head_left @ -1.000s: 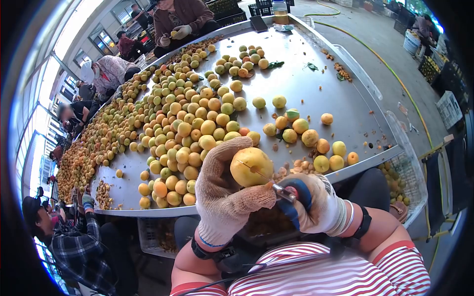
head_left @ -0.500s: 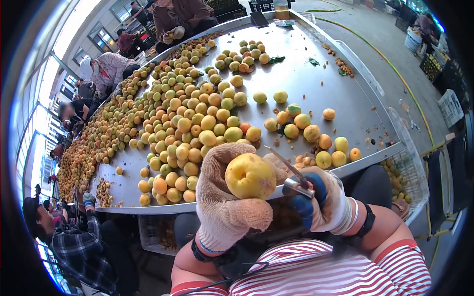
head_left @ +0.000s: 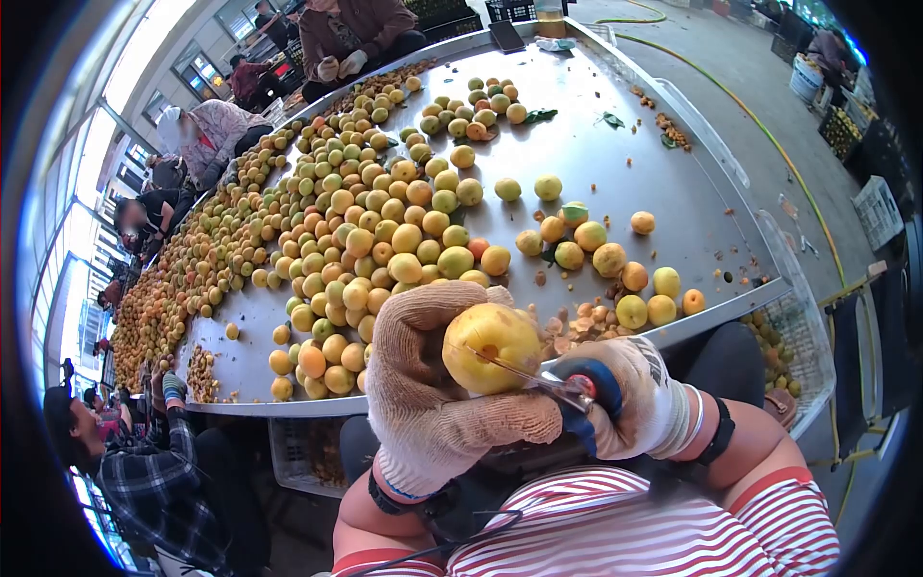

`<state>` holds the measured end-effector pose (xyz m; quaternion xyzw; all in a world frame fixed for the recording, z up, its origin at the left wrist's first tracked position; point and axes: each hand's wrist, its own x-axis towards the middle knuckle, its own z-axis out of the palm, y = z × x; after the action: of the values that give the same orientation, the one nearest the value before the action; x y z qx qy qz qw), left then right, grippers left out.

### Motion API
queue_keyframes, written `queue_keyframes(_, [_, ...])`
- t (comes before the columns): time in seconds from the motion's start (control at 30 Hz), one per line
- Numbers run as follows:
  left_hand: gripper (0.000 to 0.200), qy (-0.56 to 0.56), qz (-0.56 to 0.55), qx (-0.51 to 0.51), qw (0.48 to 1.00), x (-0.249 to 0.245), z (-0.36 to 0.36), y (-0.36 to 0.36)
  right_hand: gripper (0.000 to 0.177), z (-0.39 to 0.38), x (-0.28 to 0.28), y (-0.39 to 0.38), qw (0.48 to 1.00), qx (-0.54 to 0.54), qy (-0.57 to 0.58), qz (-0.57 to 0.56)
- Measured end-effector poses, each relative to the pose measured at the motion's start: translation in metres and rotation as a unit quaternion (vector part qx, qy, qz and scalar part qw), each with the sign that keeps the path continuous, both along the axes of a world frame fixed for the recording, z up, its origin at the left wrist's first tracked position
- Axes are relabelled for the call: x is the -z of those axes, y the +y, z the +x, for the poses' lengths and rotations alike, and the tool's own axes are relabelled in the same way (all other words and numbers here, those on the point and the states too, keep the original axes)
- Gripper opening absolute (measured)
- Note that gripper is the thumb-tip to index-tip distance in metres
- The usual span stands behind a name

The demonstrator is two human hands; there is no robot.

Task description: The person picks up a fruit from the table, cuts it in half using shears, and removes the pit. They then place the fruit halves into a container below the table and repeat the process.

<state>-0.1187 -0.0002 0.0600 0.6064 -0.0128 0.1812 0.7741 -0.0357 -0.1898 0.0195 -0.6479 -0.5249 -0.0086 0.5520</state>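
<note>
My left hand (head_left: 433, 385), in a beige and white knit glove, holds a large yellow fruit (head_left: 492, 348) above the table's near edge. A dark hollow shows at the middle of the fruit. My right hand (head_left: 625, 394), gloved with blue at the fingertips, is closed round a small knife (head_left: 558, 383). The thin blade lies against the fruit's face, its tip near the hollow. Many yellow and green fruits (head_left: 404, 238) cover the metal table (head_left: 558, 115) beyond my hands. Small brown pieces (head_left: 582, 325) lie just past my right hand.
Crates of fruit (head_left: 793, 356) stand below the table at the right, and another crate (head_left: 298, 452) is under its near edge. Co-workers sit along the far left side; one in a plaid shirt (head_left: 149, 481) is at the lower left. A hose (head_left: 760, 120) crosses the floor.
The knife has moved left and down from beside the fruit onto its face. The fruit has turned, showing its hollow. My left thumb reaches further right. The co-worker's hands at the top have shifted.
</note>
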Motion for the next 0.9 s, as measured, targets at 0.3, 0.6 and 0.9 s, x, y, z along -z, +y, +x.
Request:
queue_keyframes(0.3, [0.087,-0.078,0.158,-0.050,0.983,-0.001,0.000,0.002,0.030,-0.002,0.008,0.003,0.996,0.059,-0.060,-0.009])
queue_keyframes(0.6, [0.084,-0.110,0.093,-0.022,0.989,0.006,0.005,-0.003,0.035,0.002,0.023,0.014,0.994,0.060,-0.087,-0.005])
queue_keyframes(0.9, [0.075,0.018,-0.131,0.092,0.987,0.013,0.014,-0.008,0.033,-0.001,0.025,0.021,0.994,0.101,-0.046,-0.002])
